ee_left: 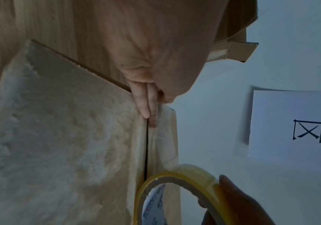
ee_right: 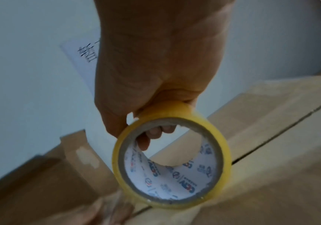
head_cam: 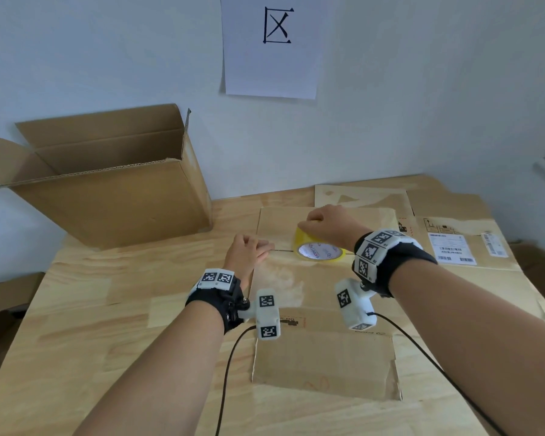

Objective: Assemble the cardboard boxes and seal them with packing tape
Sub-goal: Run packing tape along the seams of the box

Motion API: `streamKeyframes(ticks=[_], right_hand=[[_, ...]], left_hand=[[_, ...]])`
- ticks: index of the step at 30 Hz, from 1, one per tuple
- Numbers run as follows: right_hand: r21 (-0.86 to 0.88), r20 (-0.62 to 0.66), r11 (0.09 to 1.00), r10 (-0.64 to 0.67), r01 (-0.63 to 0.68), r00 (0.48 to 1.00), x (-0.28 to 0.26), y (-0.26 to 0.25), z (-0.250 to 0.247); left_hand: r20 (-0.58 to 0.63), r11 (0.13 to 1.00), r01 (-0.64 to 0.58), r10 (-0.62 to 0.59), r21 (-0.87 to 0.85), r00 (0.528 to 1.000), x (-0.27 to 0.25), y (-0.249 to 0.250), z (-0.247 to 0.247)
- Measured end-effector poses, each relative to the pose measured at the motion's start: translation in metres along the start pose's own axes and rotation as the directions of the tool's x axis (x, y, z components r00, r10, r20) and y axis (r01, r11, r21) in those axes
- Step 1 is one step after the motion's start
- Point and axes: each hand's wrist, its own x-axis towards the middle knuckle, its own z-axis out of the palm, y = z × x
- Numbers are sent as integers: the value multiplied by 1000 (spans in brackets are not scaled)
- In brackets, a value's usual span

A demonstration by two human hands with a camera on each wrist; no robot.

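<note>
The pale wooden tabletop [head_cam: 92,309] carried everything I was working on, with flattened brown cardboard sheets [head_cam: 472,278] spread over its right side, still waiting to be folded up. At the back left stood a large open brown cardboard box [head_cam: 114,199], upright, its top flaps raised; from my angle I could not see anything inside it, and I judged it assembled but not closed on top. In front of me lay the brown cardboard box with its flaps folded shut [head_cam: 321,278], the two flaps meeting in a dark centre seam [ee_left: 146,152] that was only starting to be covered, so the sealing was at its beginning and most of the seam was left. My right hand [head_cam: 331,225] had its grip curled round the yellow roll of packing tape [head_cam: 320,250], fingers hooked through the core and the roll standing on edge on the seam. My left hand [head_cam: 249,250] pressed straight fingertips [ee_left: 146,109] flat on the clear tape end at the left end of the seam, holding nothing, simply pinning it. A short stretch of clear tape ran between my two hands.
</note>
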Motion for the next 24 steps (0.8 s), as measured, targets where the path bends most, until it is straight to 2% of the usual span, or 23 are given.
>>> streamKeyframes(ticks=[4,8,9,11,13,15,19,24], right_hand=[[-11,0,999,-36,36,999,-1,0,11],[-172,8,985,-19,20,1000,-4,-2,13],[-175,14,984,-13,16,1000,-5,-2,13],[-176,27,984,-4,9,1000,-4,-2,12],[-168,32,986,18,-12,999,-3,-5,11],[-136,13,990,49,-46,999,-2,-10,11],[-133,-17,990,36,-38,999,1,-11,18],[-30,-23,999,17,-18,1000,8,-11,20]], left_hand=[[-61,1000,21,-22,-17,998,-5,4,3],[-7,992,94,-95,-85,995,-8,13,-3],[-12,995,93,-94,-34,996,-8,16,-6],[-50,984,34,-26,173,998,-8,18,-12],[-87,922,-55,95,384,992,-8,19,-16],[-89,856,-115,184,504,979,-7,20,-17],[-56,744,-192,295,640,954,-3,24,-19],[-40,708,-269,386,654,921,-6,24,-21]])
